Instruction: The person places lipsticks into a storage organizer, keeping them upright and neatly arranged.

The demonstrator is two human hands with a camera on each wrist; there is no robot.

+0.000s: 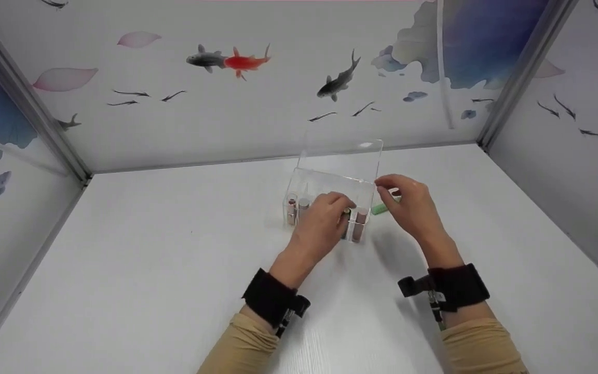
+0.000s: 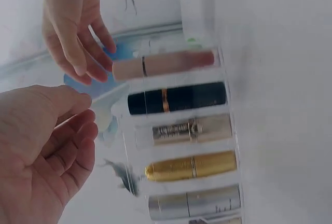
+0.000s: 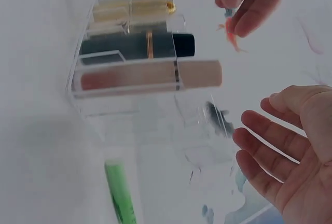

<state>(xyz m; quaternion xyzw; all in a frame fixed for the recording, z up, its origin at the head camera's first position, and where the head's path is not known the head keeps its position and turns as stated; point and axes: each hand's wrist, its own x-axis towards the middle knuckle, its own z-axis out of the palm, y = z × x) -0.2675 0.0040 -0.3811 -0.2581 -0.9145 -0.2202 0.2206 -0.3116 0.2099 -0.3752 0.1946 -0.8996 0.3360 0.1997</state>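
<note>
A clear plastic box (image 1: 325, 179) stands toward the back of the table, its transparent lid (image 1: 343, 150) raised behind it. Lipstick tubes stand in a row inside: a pink lipstick (image 2: 163, 65), a black lipstick (image 2: 179, 98) with a gold band, a clear-capped lipstick (image 2: 179, 133), a gold lipstick (image 2: 192, 166) and a silver lipstick (image 2: 194, 205). Over the row hovers my left hand (image 1: 320, 223), fingers loosely bent, nothing seen in them. My right hand (image 1: 410, 205) is beside the box's right back corner, fingers relaxed and holding nothing; contact with the lid cannot be told.
On the table to the right of the box lies a green tube (image 3: 120, 193), partly behind my right hand in the head view. White panels printed with fish and petals (image 1: 247, 62) enclose the white table (image 1: 148, 270) at the back and sides.
</note>
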